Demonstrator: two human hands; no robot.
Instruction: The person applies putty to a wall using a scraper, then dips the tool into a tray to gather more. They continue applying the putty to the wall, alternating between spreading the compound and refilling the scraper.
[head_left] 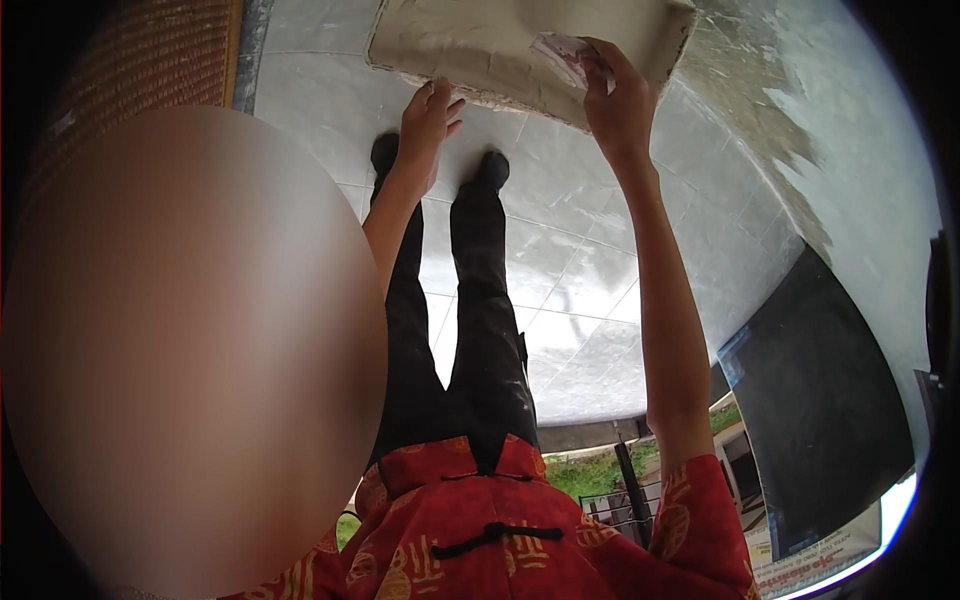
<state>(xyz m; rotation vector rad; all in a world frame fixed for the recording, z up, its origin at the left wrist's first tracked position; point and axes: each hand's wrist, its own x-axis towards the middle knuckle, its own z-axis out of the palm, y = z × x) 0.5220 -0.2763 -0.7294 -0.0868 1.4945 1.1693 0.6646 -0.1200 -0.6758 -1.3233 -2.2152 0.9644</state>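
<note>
One crumpled, pale-and-pinkish wad pinched in the right hand, over the right part of a beige slab. At the slab's near edge, the left hand, fingers partly spread, impossible to tell whether gripping. Below, dark shoes on grey tiled floor; rightward, a scuffed wall.

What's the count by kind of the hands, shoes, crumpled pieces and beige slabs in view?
Hands: 2 (left hand, right hand)
Black shoes: 2 (left shoe, right shoe)
Crumpled piece, in the right hand: 1
Beige slab, rough-edged: 1
Total: 6
</note>
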